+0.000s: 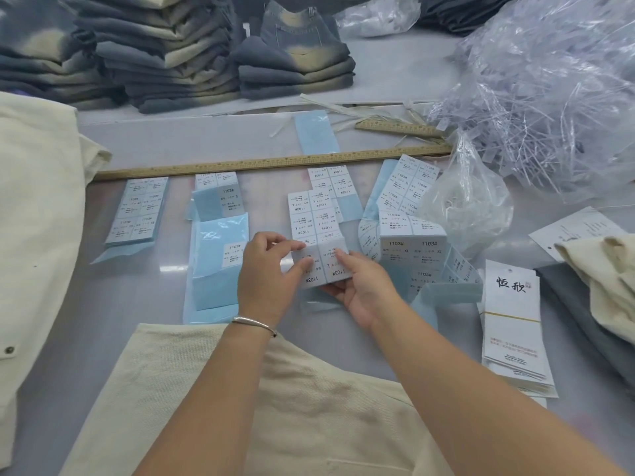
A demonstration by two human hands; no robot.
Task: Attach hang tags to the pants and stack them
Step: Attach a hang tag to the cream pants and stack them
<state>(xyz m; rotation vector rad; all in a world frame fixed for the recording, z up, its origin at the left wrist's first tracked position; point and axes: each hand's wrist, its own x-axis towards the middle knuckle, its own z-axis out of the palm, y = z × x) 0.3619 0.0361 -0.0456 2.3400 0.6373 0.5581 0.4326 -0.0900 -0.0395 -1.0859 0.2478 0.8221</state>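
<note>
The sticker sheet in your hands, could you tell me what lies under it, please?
Under the sticker sheet are the right hand, supporting it, and pale blue backing paper on the table. Anything directly beneath is hidden.

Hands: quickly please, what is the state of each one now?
Left hand: pinches the sticker sheet between thumb and fingers.
Right hand: holds the same sheet from below.

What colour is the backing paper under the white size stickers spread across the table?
Light blue, seen where stickers are peeled off the backing paper; clearest in the head view.
</note>
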